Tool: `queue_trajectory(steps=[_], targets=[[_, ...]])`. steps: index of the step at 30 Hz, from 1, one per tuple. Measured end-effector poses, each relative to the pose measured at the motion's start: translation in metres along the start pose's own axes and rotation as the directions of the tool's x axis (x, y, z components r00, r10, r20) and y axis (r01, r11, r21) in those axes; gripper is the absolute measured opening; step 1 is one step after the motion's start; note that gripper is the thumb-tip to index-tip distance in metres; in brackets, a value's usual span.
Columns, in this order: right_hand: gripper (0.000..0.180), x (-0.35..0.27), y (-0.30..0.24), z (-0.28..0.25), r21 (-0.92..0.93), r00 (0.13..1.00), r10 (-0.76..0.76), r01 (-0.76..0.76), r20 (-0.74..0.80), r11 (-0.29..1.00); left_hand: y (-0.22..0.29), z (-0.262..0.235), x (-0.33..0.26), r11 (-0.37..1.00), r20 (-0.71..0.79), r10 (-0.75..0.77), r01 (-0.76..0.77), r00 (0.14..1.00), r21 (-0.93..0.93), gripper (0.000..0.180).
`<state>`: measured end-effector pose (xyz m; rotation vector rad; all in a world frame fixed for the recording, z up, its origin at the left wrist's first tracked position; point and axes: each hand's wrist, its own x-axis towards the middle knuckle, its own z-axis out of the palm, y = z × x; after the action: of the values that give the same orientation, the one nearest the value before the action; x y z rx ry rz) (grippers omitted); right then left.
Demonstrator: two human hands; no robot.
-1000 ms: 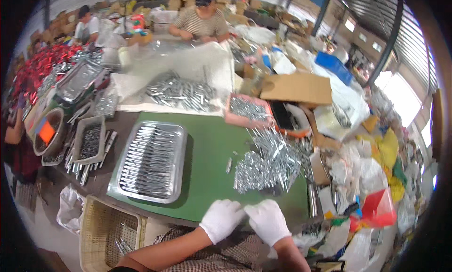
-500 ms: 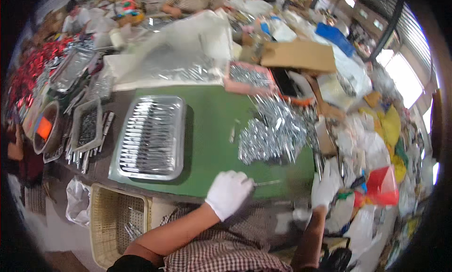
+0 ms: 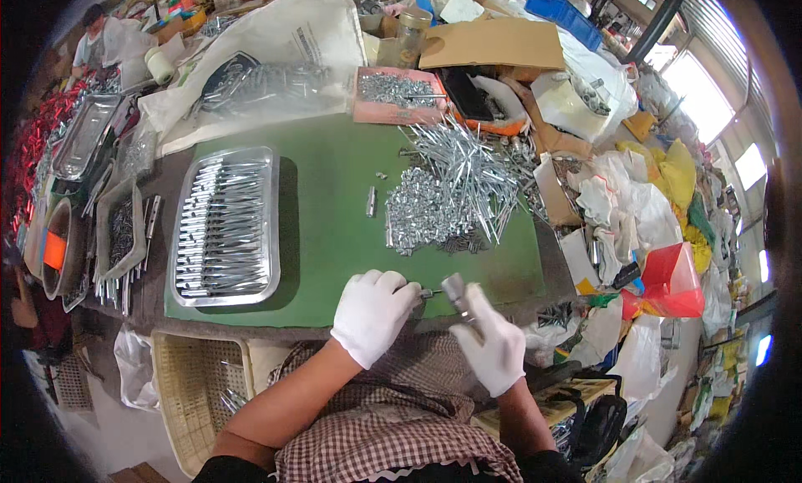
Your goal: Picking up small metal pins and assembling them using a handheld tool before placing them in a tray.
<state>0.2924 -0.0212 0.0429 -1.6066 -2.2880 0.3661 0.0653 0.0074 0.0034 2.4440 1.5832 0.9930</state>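
Low in the middle of the frame, two white-gloved hands at the near edge of a green rectangular work mat [image 3: 334,224]. Left hand [image 3: 372,312] curled shut, fingers pinching a small dark metal pin [image 3: 428,294] that pokes out to the right. Right hand [image 3: 493,343] closed around a short grey metal cylinder [image 3: 455,289], held tilted, its top end just beside the pin's tip; whether the two touch cannot be told.

Above the hands, right of centre, one big loose heap of shiny silver metal rods and small fittings [image 3: 455,195], far too many to count, spilling toward the mat's right edge. Just left of the heap, one single small silver piece [image 3: 372,201] lying alone on the green. Left of centre, one rectangular steel tray [image 3: 269,224] packed with neat rows of silver parts, well apart from the hands. Nothing lying between hands and heap but bare mat.

Upper centre, one pink shallow tray [image 3: 368,111] holding more silver bits, and beside it one flat brown cardboard sheet [image 3: 493,44]. Upper left, a white cloth sack [image 3: 309,23] with clear plastic over metal parts. Far left, two more trays: one steel tray [image 3: 83,136] and one grey tray of dark parts [image 3: 102,232]. Lower left, one cream plastic basket [image 3: 188,383] below the table edge. Right side, one red plastic bag [image 3: 668,278] among white and yellow bags. Top left corner, one other person [image 3: 96,32].
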Motion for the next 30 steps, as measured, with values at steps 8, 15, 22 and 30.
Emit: queue_trajectory(steps=[8,15,22,30], targets=[[0.072,-0.004,-0.005,0.011,0.058,0.996,0.066,-0.069,0.052,0.996,-0.001,0.002,0.0,0.999,0.007,0.022,-0.022,1.0,0.027,0.023],[0.066,0.015,0.064,-0.01,0.097,0.888,0.221,-0.198,-0.403,0.975,0.007,-0.005,0.011,1.0,0.041,-0.01,0.009,0.999,0.013,0.023],[0.042,0.053,0.107,-0.035,-0.357,0.863,0.176,-0.371,-0.474,0.857,0.015,0.001,0.019,0.997,0.092,0.061,-0.066,0.994,0.049,0.014],[0.021,0.172,0.091,-0.02,-0.465,0.934,-0.112,-0.064,-0.34,0.883,-0.026,-0.064,0.014,0.999,-0.063,-0.005,0.007,0.998,0.043,0.016]])
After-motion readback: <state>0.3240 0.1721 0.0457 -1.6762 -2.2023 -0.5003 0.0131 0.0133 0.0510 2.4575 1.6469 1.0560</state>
